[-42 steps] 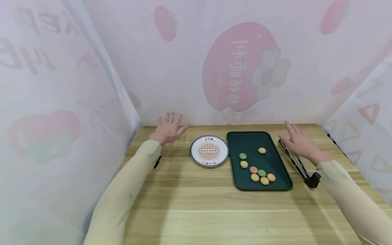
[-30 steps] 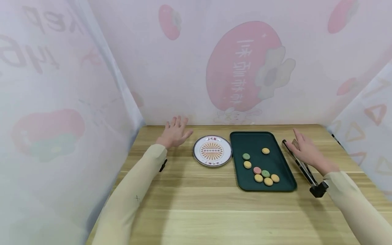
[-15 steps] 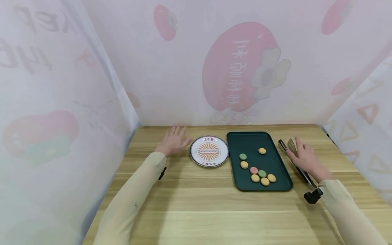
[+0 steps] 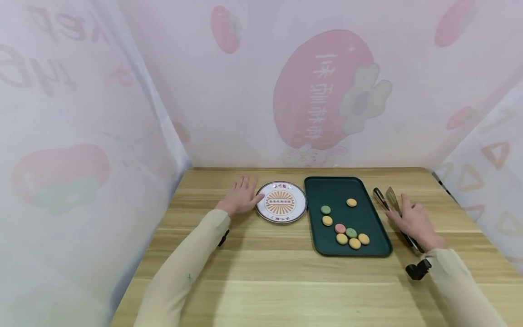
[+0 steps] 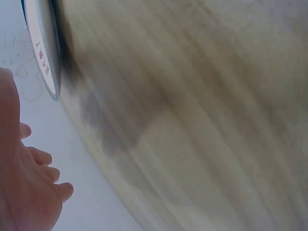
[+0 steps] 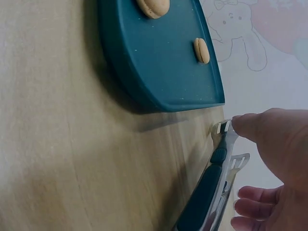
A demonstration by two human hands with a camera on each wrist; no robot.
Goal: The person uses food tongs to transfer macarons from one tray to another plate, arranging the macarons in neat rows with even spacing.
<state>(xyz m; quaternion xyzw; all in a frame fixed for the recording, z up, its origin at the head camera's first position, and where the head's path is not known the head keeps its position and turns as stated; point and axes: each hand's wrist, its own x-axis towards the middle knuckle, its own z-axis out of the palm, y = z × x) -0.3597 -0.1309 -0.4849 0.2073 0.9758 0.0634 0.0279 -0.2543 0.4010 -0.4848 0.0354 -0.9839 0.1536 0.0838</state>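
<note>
My left hand [image 4: 241,200] hovers at the left rim of a white patterned plate [image 4: 280,202], fingers spread; its thumb overlaps the rim in the head view. In the left wrist view a gap separates that hand from the plate [image 5: 44,48]. Over a pair of black-handled metal tongs [image 4: 381,199] is my right hand [image 4: 416,225], its thumb and fingers parted and loosely bent. The right wrist view shows the thumb beside the slotted tips of the tongs [image 6: 204,192], not gripping them; contact is hard to tell. Part of the tongs is hidden under the hand.
Between the plate and the tongs lies a dark green tray [image 4: 333,186] holding several macarons: yellow [image 4: 351,202], green [image 4: 325,210] and pink [image 4: 340,228]. The wooden table [image 4: 286,281] ends at a printed cloth backdrop [image 4: 229,113], with more cloth at both sides.
My left hand has come down and right to the plate's rim. My right hand has drawn back toward me and lower over the tongs, uncovering their far ends. Plate, tray and macarons stay put.
</note>
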